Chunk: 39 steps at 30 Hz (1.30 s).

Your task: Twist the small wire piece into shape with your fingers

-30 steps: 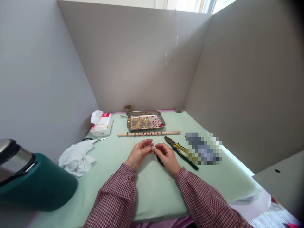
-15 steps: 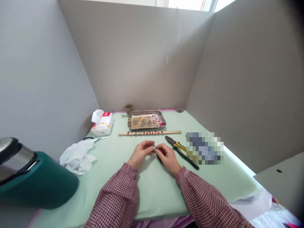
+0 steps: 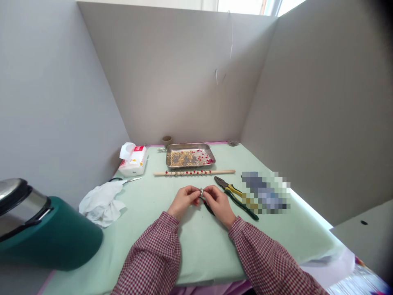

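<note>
My left hand (image 3: 183, 200) and my right hand (image 3: 218, 203) meet fingertip to fingertip over the pale green mat (image 3: 199, 241), both pinching a small silvery piece (image 3: 201, 192) between them. A dark slim tool (image 3: 208, 207) pokes out under my right hand; whether that hand grips it is unclear. A wooden stick (image 3: 194, 173) strung with small red beads lies just beyond my hands. Behind it sits a metal tray (image 3: 189, 156) holding gold and red beads. Pliers (image 3: 236, 196) with yellow and green handles lie right of my right hand.
A tissue pack (image 3: 133, 161), scissors (image 3: 124, 180) and a crumpled white cloth (image 3: 102, 203) lie at the left. A green jug with a steel lid (image 3: 43, 229) stands at the near left. Grey partition walls enclose the table. A thin wire (image 3: 229, 49) hangs on the back wall.
My hands have closed in on each other, fingertips now touching around the small piece. Nothing else on the table moved.
</note>
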Available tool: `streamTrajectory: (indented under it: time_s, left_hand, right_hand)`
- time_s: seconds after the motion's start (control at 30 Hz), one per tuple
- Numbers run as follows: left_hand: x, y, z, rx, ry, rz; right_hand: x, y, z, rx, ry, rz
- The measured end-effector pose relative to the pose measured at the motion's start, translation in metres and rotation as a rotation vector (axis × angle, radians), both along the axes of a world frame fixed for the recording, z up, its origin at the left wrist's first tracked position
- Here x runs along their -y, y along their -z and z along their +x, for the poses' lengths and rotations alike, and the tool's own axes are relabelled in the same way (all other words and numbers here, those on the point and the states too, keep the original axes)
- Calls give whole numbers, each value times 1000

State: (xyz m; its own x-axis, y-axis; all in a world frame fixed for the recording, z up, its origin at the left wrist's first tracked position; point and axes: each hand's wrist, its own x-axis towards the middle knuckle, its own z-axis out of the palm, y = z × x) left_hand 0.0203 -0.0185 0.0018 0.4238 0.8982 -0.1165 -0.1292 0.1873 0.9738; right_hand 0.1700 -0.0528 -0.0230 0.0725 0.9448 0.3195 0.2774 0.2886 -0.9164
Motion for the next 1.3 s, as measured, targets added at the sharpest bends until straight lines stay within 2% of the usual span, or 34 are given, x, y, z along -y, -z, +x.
streamTrajectory:
  time_s: [0.3,0.97,1.17,1.3]
  left_hand:
    - [0,-3,0,-55,4,40]
    - [4,-9,2,-66,64,-47]
    - [3,-6,2,-47,66,-61]
    - [2,-2,2,-22,96,-74]
  right_hand:
    - [2,-3,0,57,23,51]
    - [1,-3,-1,44,64,98]
    - [0,-4,-1,49,23,85]
    - [1,-4,-1,82,43,99]
